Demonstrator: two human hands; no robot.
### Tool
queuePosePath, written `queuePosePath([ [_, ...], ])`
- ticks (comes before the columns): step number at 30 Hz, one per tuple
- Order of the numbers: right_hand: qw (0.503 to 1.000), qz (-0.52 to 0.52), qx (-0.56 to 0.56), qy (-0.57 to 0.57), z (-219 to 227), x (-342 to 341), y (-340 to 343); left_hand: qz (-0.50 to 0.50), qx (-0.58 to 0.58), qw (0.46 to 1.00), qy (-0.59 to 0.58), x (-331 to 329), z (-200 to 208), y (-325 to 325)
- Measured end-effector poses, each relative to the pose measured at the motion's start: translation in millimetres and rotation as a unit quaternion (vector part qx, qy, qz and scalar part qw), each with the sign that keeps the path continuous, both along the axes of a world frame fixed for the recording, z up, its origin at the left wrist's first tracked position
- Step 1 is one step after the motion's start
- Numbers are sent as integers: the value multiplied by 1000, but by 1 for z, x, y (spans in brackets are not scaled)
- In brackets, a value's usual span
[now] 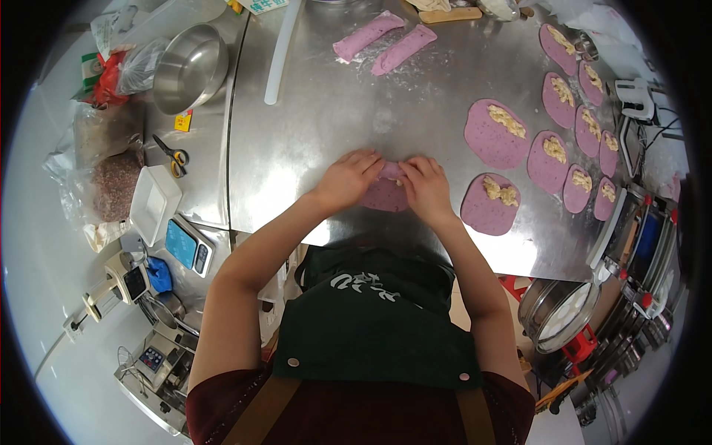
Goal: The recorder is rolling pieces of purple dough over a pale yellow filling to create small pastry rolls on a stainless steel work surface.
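Observation:
A pink dough sheet [386, 199] lies on the steel table in front of me, its far edge folded over pale yellow filling that peeks out near my right fingers. My left hand [350, 178] is closed on the far left part of that edge. Opposite it, my right hand [428, 187] pinches the far right part, thumb toward the middle. Just right of my right hand rests a flat dough round [482, 215] topped with the same filling. A larger topped round [482, 144] lies beyond it. Fingers hide part of the folded edge.
Several more filled dough pieces [547, 167] spread along the right side. Two rolled dough logs [368, 35] lie at the far side near a white rolling pin [282, 55]. Leftward are a steel bowl [191, 70], scissors [174, 157], a white tray [156, 204] and a scale [189, 243].

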State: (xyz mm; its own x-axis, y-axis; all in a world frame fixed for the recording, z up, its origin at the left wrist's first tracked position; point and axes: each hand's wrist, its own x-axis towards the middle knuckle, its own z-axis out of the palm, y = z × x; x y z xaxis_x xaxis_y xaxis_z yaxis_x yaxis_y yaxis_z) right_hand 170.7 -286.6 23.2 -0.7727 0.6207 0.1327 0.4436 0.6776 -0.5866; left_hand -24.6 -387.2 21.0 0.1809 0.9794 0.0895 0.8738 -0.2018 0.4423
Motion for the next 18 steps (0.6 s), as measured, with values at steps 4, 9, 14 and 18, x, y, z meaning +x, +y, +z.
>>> queuePosePath([
  [4,1000,16,4,16,4,2,-1,-4,13,1000,18,1,5,-5],
  [9,999,26,2,20,6,1,-1,38,32,999,-9,2,9,0],
  [14,1000,7,14,-1,6,-9,0,21,20,999,-21,-6,-4,1],
  [18,1000,2,1,-31,0,-5,-8,-22,-23,999,-7,-4,-3,-4],
])
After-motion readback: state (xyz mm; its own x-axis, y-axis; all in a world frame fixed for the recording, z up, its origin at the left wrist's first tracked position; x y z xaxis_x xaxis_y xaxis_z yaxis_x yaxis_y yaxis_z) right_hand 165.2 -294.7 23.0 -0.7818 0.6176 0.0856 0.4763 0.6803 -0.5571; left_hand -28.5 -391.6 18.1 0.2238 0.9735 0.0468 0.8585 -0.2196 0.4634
